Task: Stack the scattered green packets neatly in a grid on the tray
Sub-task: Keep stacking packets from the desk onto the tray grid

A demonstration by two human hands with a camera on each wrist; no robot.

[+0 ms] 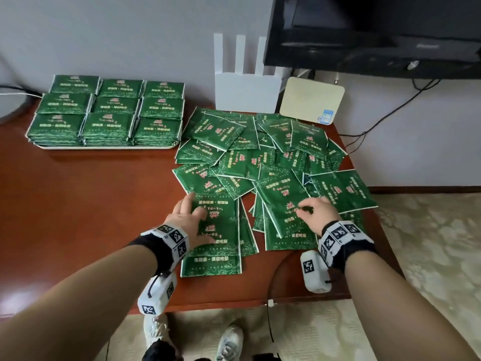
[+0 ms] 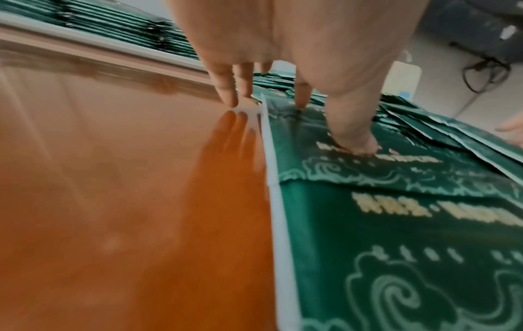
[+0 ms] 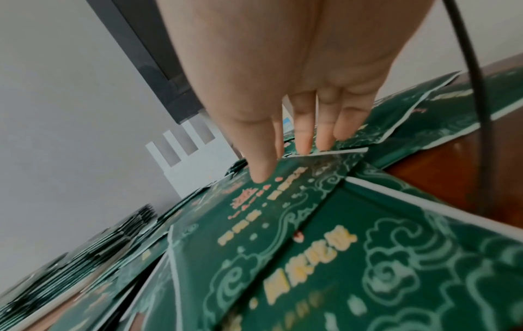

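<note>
A pale tray (image 1: 104, 147) at the table's back left holds green packets (image 1: 109, 110) stacked in a three-by-three grid. Several loose green packets (image 1: 260, 157) lie overlapping across the table's right half. My left hand (image 1: 192, 207) is at the pile's near left edge. Its thumb (image 2: 353, 136) presses on a packet (image 2: 424, 170), and its straight fingers (image 2: 229, 89) touch the table beside that packet's left edge. My right hand (image 1: 309, 207) rests on another packet (image 3: 283, 190). Its thumb (image 3: 260, 172) lies on top, with straight fingers (image 3: 304, 143) at the far edge.
Behind the pile stand a white router with antennas (image 1: 247, 92) and a beige flat box (image 1: 309, 100). A black TV (image 1: 377, 32) hangs above, with cables (image 1: 377, 121) trailing right. Bare brown tabletop (image 1: 91, 204) lies to my left. Packets overhang the table's right edge.
</note>
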